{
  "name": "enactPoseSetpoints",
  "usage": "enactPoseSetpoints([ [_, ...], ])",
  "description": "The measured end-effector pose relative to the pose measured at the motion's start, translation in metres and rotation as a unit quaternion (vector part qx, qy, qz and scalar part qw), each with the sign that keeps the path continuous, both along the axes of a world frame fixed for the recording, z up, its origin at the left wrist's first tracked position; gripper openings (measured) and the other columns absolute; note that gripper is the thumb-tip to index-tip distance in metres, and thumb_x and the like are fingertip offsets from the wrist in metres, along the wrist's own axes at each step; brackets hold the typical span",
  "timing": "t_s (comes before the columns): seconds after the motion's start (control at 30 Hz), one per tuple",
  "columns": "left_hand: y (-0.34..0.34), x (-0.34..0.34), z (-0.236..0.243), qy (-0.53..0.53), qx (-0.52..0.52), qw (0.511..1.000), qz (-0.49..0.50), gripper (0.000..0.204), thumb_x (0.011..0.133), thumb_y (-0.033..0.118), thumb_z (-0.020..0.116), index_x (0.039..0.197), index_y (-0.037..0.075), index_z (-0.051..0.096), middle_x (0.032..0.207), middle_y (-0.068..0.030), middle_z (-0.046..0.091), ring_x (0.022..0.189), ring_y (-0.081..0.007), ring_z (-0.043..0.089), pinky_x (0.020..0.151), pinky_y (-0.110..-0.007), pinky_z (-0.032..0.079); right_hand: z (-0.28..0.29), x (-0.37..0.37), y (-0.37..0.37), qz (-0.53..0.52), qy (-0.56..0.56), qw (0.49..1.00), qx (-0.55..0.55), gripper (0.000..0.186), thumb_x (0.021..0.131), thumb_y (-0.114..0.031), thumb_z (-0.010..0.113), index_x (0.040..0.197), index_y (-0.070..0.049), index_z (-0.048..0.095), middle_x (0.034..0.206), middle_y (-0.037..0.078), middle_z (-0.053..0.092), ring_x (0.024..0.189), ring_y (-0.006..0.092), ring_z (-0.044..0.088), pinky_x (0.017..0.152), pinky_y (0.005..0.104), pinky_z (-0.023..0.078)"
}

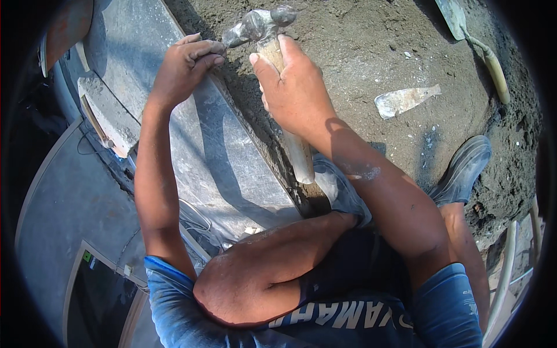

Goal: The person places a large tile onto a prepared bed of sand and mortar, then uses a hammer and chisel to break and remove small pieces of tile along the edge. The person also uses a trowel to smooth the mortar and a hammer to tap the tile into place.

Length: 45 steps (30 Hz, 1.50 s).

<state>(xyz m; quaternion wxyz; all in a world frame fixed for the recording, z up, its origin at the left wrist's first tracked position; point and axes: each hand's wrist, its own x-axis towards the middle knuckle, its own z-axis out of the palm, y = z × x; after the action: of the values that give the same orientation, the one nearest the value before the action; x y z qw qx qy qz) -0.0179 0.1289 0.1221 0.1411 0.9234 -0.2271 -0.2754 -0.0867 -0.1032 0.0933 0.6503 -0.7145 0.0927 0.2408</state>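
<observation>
My right hand [293, 87] grips the pale wooden handle [297, 159] of a mallet or hammer, whose dark head [259, 24] looks wrapped in crumpled clear plastic. The head is above a bed of grey, gritty mortar [360, 55]. My left hand [185, 66] is closed, fingers curled together just left of the head, above the edge of a long grey slab [235, 159]; what it pinches, if anything, I cannot make out. A whitish flat blade [400, 104] lies on the mortar to the right of my right hand.
A trowel [449, 14] with a bent wooden handle lies at top right. At left are a crusted board [107, 116], a rusty sheet [64, 29] and a dark opening [96, 296] below. My booted feet [464, 165] rest on the mortar. Pale pipes [505, 261] stand at lower right.
</observation>
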Motion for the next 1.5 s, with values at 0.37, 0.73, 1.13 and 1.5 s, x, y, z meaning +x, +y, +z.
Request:
enactPoseSetpoints([
  [0.37, -0.002, 0.0, -0.001, 0.001, -0.013, 1.0, 0.001, 0.012, 0.091, 0.01, 0.068, 0.1, 0.004, 0.075, 0.087, -0.009, 0.076, 0.081, -0.0253, 0.072, 0.115, -0.046, 0.039, -0.004, 0.004, -0.006, 0.033, 0.042, 0.998, 0.04, 0.034, 0.098, -0.025, 0.06, 0.11, 0.006, 0.053, 0.092, 0.032, 0.069, 0.091, 0.05, 0.069, 0.08, 0.051, 0.055],
  [0.73, 0.02, -0.005, -0.008, -0.052, -0.131, 0.982, 0.128, 0.007, 0.095, 0.004, 0.065, 0.099, 0.0, 0.07, 0.09, -0.0009, 0.074, 0.089, -0.0093, 0.067, 0.122, -0.048, 0.031, -0.005, 0.018, -0.012, -0.056, 0.017, 0.996, 0.063, 0.035, 0.098, -0.025, 0.062, 0.112, 0.006, 0.054, 0.091, 0.031, 0.069, 0.092, 0.0484, 0.069, 0.079, 0.0505, 0.056],
  [1.13, 0.013, 0.018, -0.005, -0.038, -0.044, 0.996, 0.072, 0.016, 0.092, 0.013, 0.07, 0.103, 0.001, 0.073, 0.085, -0.0073, 0.076, 0.085, -0.0217, 0.074, 0.117, -0.045, 0.037, -0.003, 0.032, -0.001, -0.044, -0.005, 0.997, 0.07, 0.034, 0.097, -0.025, 0.061, 0.108, 0.006, 0.055, 0.09, 0.031, 0.069, 0.09, 0.048, 0.07, 0.079, 0.0505, 0.057],
  [1.5, 0.013, 0.022, -0.004, 0.016, -0.047, 0.997, 0.051, 0.017, 0.098, 0.013, 0.062, 0.109, 0.006, 0.073, 0.08, -0.0031, 0.075, 0.08, -0.0154, 0.074, 0.121, -0.044, 0.029, -0.008, 0.027, 0.011, -0.004, -0.012, 0.998, 0.054, 0.033, 0.098, -0.024, 0.061, 0.105, 0.006, 0.054, 0.088, 0.031, 0.068, 0.088, 0.0497, 0.069, 0.078, 0.0498, 0.057],
])
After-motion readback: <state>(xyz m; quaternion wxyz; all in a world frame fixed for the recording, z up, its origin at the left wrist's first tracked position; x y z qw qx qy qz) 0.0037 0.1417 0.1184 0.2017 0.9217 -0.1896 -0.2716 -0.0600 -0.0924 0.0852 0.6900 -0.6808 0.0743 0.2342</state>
